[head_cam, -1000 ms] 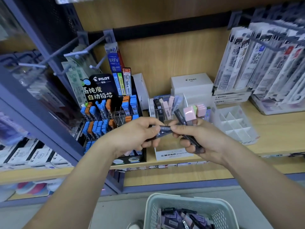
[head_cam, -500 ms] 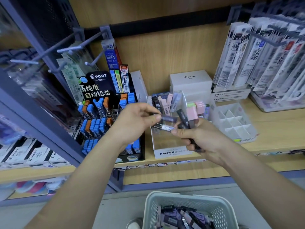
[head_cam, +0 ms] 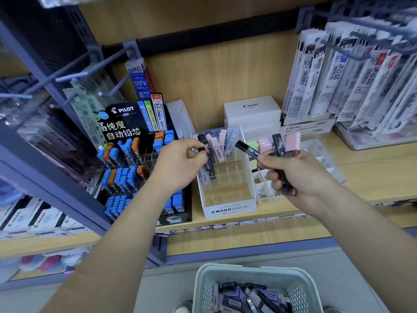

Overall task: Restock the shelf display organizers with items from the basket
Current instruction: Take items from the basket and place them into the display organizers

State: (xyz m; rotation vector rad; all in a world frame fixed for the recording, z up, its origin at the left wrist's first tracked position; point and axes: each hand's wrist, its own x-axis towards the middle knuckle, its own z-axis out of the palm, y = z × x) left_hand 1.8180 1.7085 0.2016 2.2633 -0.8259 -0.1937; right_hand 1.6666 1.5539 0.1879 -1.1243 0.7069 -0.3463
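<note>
Head view: our left grip pinches one dark case over the clear organizer to slot it upright, our right grip fans spare cases ready, and the basket waits below the shelf.

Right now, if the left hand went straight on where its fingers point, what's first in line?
Probably the standing cases in the back rows of the MONO organizer. The left hand, pinching a dark case, points right at them. Depth is unclear from one view.

Bright even light, blurred warped edges, soft shadows
</note>
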